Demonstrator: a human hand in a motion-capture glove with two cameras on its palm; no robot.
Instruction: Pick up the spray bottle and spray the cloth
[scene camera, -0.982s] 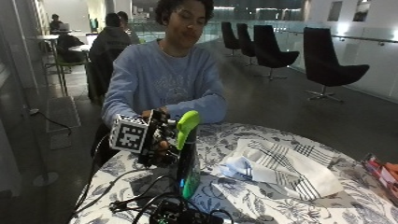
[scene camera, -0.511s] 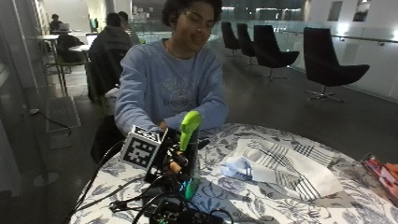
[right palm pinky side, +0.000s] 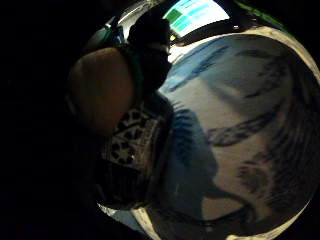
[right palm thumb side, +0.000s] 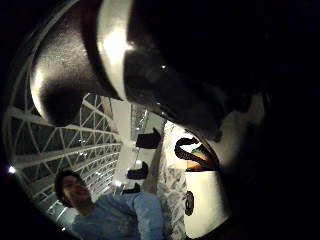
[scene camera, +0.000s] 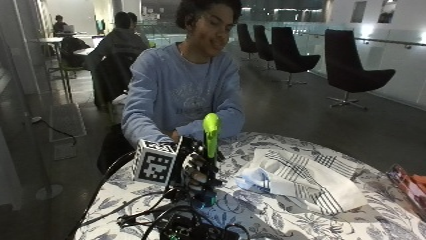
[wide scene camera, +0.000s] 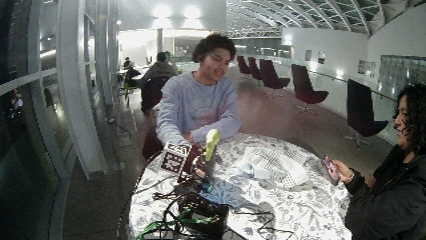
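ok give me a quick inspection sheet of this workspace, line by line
Surface: round table under a floral-patterned cloth cover.
Job's things: spray bottle with a lime-green head, upright at the table's near edge; checked cloth lying crumpled beside it, apart from the bottle.
Clutter: dark electronics box at the table's front edge; an orange object at the far edge, too cut off to identify.
Grippers: gloved right hand grips the bottle's body, fingers curled round it.
Cables: black cables trail over the table from the box and over its edge.
Surroundings: dark chairs behind; a second person sits across the table in the wide view, not touching anything.
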